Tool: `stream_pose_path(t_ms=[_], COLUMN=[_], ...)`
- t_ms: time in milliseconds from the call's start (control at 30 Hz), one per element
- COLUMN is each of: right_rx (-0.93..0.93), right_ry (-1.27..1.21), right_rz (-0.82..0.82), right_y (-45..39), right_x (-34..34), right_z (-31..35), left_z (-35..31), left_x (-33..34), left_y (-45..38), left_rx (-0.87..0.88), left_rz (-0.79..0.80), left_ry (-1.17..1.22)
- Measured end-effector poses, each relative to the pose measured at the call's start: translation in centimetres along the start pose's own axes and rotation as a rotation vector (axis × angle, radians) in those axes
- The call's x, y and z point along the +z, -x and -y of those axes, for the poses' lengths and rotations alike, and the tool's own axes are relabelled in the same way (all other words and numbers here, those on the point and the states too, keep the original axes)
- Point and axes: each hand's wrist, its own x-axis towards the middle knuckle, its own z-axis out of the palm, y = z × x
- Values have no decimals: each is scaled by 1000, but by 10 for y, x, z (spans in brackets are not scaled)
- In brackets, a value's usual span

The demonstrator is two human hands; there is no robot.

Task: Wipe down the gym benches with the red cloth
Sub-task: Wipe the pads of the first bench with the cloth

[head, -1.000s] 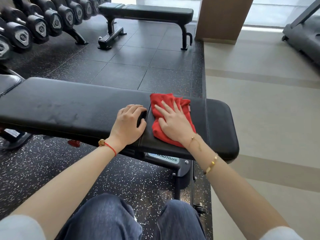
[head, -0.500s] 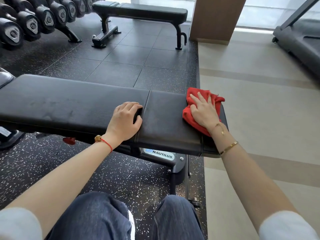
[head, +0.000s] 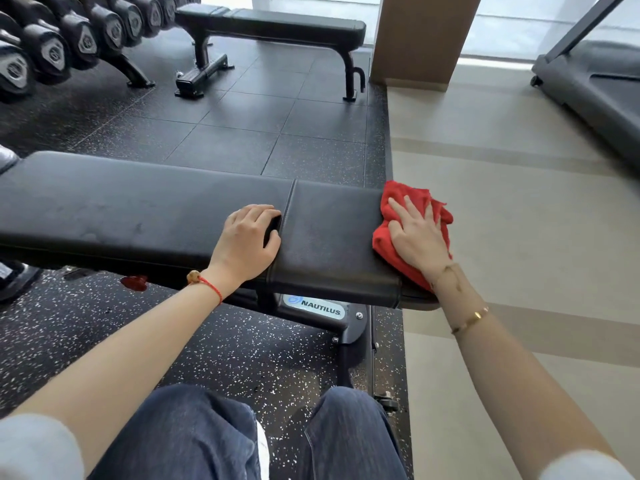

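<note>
Soft, floppy red cloth (head: pixel 398 247) is being pressed flat-fingered by the right hand (head: pixel 420 237) at the desk's (head: pixel 156 216) end; best bunched mid-cloth. Left hand (head: pixel 247 242) is being rested curled, empty, beside the seam.

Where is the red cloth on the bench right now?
The crumpled red cloth lies at the right end of the near black padded bench, pressed flat under the right hand, partly overhanging the end.

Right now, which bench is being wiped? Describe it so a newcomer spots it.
Start at the dumbbell rack; two black padded benches stand nearby. It is the nearer black bench, crossing the foreground. Unlike the far flat bench, it has a NAUTILUS label and a red cloth.
</note>
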Motion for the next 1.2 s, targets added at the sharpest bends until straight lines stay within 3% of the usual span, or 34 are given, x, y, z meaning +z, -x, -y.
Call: stream_pose_path(t_ms=[100,267,400,567,733,900,1000,1200], right_rx=[-60,-356,-512,-386,-211,-436,-555,-462], right_ry=[31,1,-64,-104,-55,-45,-110,-120], right_rz=[26,76,48,48,66,100,93,61], right_y=[-14,19,54,33,-14,-2,22,4], right_x=[5,19,18,6,14,42,48,37], right_z=[24,64,55,24,58,128,129,101], left_z=[0,0,0,2,4,23,37,65], left_x=[0,0,-1,-3,-7,-18,-23,-27], left_y=[0,1,0,-1,1,-1,-1,8], left_rx=[-2,-6,-7,-6,-20,-84,-122,-189], left_rz=[-4,-1,11,18,-7,-47,-53,-39], left_ry=[5,6,15,25,2,-46,-67,-98])
